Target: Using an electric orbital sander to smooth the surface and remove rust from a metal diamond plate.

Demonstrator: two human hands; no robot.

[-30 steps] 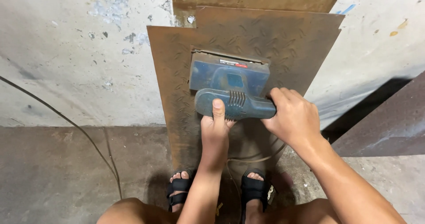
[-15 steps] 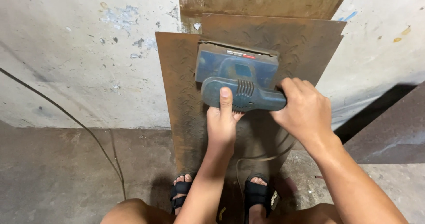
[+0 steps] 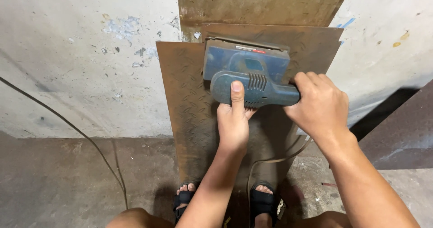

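Head view: one blue power sander (image 3: 246,70) lies pressed flat on the front rusty checker plate (image 3: 194,120), one of three rusty sheets leaning on the wall. The left hand (image 3: 233,124) cups the sander's body from below, thumb up on the housing. The right hand (image 3: 318,104) is clenched around its rear handle. One cord (image 3: 270,160) hangs below the hands, between two sandalled feet.

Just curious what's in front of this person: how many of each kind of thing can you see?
Blue electric sander, held by left hand and right hand: 1
Rusty patterned steel plates leaning on the wall: at least 2
Black sandals: 2
Dark cables: 2
Total: at least 7
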